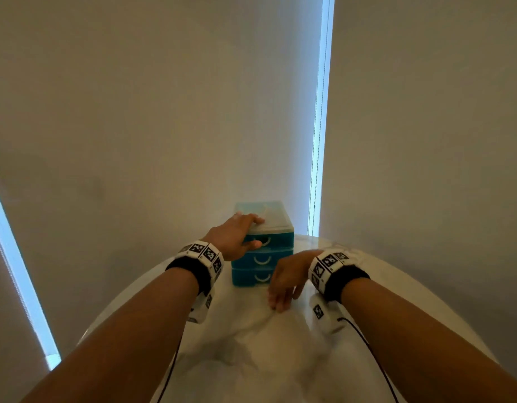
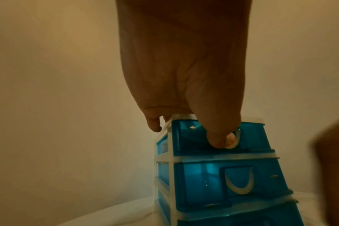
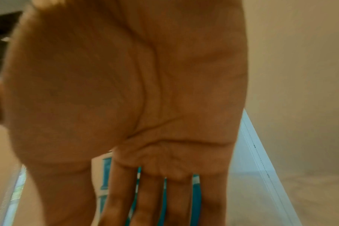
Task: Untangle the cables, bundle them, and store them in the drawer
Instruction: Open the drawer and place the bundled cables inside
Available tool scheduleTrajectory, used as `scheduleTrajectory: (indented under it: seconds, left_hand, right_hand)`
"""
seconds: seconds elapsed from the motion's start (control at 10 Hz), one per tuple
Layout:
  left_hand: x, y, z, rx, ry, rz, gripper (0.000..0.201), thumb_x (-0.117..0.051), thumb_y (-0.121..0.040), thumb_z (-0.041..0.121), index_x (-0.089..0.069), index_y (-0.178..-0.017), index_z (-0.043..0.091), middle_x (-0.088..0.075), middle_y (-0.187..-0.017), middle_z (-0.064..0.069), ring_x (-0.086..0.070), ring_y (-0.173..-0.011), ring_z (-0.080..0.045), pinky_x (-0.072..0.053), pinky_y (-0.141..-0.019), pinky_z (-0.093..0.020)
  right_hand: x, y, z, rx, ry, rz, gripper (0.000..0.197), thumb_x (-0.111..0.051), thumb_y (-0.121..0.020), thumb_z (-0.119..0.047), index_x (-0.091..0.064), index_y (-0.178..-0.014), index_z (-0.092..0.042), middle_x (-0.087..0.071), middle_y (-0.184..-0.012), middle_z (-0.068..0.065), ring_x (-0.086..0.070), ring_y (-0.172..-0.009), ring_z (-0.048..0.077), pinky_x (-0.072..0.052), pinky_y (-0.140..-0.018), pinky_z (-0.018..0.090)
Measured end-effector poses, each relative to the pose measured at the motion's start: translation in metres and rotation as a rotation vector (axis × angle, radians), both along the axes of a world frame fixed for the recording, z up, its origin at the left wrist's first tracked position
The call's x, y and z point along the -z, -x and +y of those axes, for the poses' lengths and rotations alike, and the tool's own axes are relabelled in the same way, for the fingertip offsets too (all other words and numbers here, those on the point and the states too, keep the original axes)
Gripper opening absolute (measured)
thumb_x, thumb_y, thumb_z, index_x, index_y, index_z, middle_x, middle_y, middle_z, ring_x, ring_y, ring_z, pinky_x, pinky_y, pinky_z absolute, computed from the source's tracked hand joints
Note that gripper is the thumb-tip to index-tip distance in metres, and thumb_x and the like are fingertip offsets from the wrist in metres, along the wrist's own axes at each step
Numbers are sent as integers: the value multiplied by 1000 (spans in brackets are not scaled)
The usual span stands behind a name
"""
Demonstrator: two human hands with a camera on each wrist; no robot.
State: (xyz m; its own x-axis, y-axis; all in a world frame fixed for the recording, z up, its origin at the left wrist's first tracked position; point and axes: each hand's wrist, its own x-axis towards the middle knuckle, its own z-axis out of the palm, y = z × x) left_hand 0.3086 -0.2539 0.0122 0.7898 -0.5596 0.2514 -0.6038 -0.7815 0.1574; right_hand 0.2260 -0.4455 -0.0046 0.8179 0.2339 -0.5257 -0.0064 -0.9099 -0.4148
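Observation:
A small blue three-drawer unit (image 1: pixel 263 258) with a clear lid stands at the far side of the white round table (image 1: pixel 251 359). My left hand (image 1: pixel 236 237) holds its top, with the fingers curled over the lid. In the left wrist view the thumb (image 2: pixel 221 137) sits in the handle of the top drawer (image 2: pixel 192 142). All three drawer fronts look level with the frame. My right hand (image 1: pixel 286 282) hangs in front of the unit with straight fingers and holds nothing. Through those fingers the right wrist view shows the blue unit (image 3: pixel 196 198). No task cable shows in any view.
Beige blinds close behind the table, with bright window gaps at the right (image 1: pixel 319 141) and the left (image 1: pixel 18 271). Thin black wires (image 1: pixel 367 347) run from my wrist bands back along both arms. The table's round edge (image 1: pixel 111 312) curves near my left forearm.

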Motion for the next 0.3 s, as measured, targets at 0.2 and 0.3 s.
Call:
scheduleTrajectory:
  seconds: [0.2, 0.3]
  left_hand:
    - [-3, -9, 3, -44, -136, -76, 74, -51, -104, 61, -12, -165, 46, 2, -179, 1, -10, -163, -36, -19, -128, -61]
    - [8, -5, 17, -25, -60, -105, 92, -51, -103, 63, 13, -166, 45, 26, -175, 11, 13, -165, -27, -2, -132, -60]
  right_hand:
    - [13, -20, 34, 53, 186, -400, 27, -68, -94, -40, -80, -107, -19, -79, -103, 1, -73, -97, 23, -61, -94, 42]
    - [22, 4, 31, -35, 150, -361, 29, -68, -92, -48, -80, -108, -26, -75, -110, -3, -68, -106, 21, -53, -105, 45]
